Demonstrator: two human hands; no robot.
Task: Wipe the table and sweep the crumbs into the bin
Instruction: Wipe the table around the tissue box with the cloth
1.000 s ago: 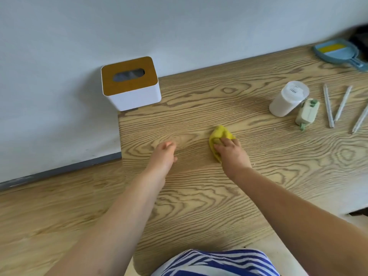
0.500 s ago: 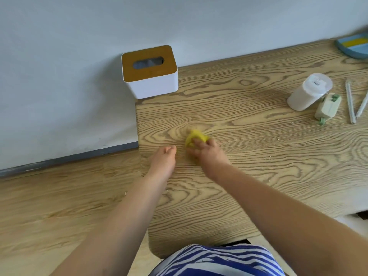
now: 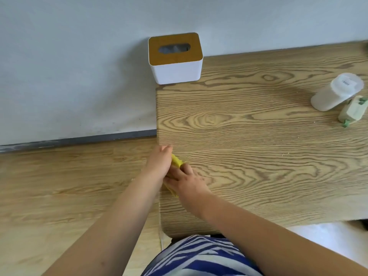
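Where the bench (image 3: 258,156) ends on its left side, both hands meet at the edge. The right hand (image 3: 187,181) lies on a yellow cloth (image 3: 176,161), fingers fairly straight and pressing it flat to the wood, w/ only bits of cloth showing at the top and under the palm. The left hand (image 3: 159,164) sits just beside it at the rim, cupped sideways w/ the palm toward the cloth and touching it; it holds nothing that can be seen. A few pale crumbs (image 3: 284,154) are scattered on the wood to the right, well apart from the hands.

Other stuff: a white box w/ a brown slotted lid (image 3: 175,58) stands at the far left corner of the bench, against the wall (image 3: 79,56) (prob. the bin, can't tell for sure). At the right edge a white plastic jar (image 3: 336,92) leans, touching a small pale green gadget (image 3: 353,111). Wooden floor (image 3: 59,186) lies left of the bench. A blue-and-white striped garment (image 3: 199,255) shows at the bottom.
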